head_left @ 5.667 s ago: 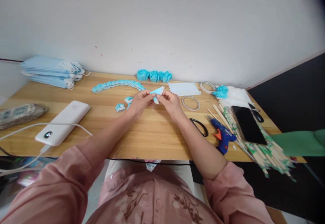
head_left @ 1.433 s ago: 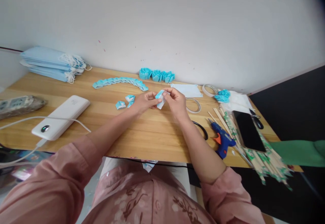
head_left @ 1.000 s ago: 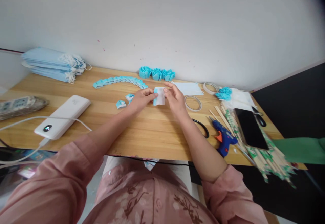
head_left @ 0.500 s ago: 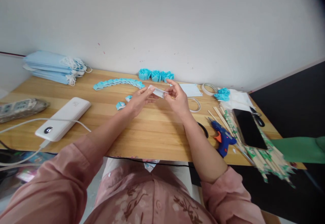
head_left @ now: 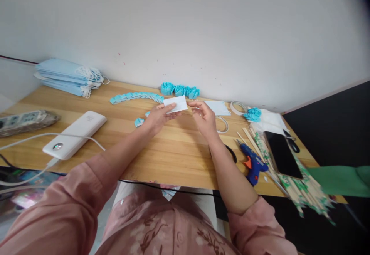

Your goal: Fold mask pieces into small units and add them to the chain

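Note:
My left hand pinches a small white folded rectangle, thumb on top and fingers underneath. It looks like mask fabric, held flat above the table. My right hand is just right of the piece, its fingers loosely bent and apart, the index fingertip close to the right edge; whether it touches I cannot tell. Behind my hands stand several blue fabric roses in a row. A pleated blue strip curves to the left, and small blue folded pieces lie by my left wrist.
A mask stack, power bank and power strip occupy the left. On the right are a flat mask, tape rolls, a blue glue gun, wrapped sticks, a phone and another blue rose.
The white piece has turned so its broad face shows. My right hand, earlier gripping its right end, has come off it and moved slightly right.

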`<state>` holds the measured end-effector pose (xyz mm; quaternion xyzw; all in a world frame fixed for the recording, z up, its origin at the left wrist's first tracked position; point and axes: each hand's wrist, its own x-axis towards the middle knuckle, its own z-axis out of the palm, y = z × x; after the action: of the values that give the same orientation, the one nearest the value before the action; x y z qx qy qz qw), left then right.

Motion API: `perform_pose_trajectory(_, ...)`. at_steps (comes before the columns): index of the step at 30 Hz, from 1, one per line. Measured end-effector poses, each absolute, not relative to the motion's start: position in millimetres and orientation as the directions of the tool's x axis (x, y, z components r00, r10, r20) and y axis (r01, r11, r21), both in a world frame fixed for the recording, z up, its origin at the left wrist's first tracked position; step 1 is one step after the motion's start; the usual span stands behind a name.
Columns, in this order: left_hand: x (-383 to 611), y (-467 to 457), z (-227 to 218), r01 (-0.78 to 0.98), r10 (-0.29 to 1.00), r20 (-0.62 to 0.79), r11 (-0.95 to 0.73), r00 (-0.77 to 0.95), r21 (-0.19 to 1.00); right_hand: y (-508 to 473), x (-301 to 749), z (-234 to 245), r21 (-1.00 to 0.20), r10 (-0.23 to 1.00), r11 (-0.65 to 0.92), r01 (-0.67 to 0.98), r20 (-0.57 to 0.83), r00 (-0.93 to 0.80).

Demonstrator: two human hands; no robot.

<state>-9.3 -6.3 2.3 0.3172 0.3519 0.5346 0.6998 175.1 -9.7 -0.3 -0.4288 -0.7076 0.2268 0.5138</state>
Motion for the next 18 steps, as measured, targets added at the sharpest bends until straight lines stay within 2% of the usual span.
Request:
perform_pose_trajectory(5, -9.1, -7.5, 1.0, -0.535, 0.966, -0.133, 0.236, 0.224, 0.811, -9.8, 172.3, -3.1, -0.76, 0.848, 0.526, 0.38, 0.499, -0.178)
perform_pose_trajectory(14, -6.7, -9.6, -0.7, -0.48, 0.946, -0.14, 0.271, 0.291, 0.834, -9.7, 172.6, -4.5, -0.862, 0.914, 0.402, 0.309, 0.395, -0.089)
perform_pose_trajectory(18, -7.3, -8.5, -0.4, -0.436, 0.946, -0.103, 0.236, 0.308, 0.869, -10.9, 170.6, -3.3, -0.88, 0.926, 0.371, 0.296, 0.375, -0.046)
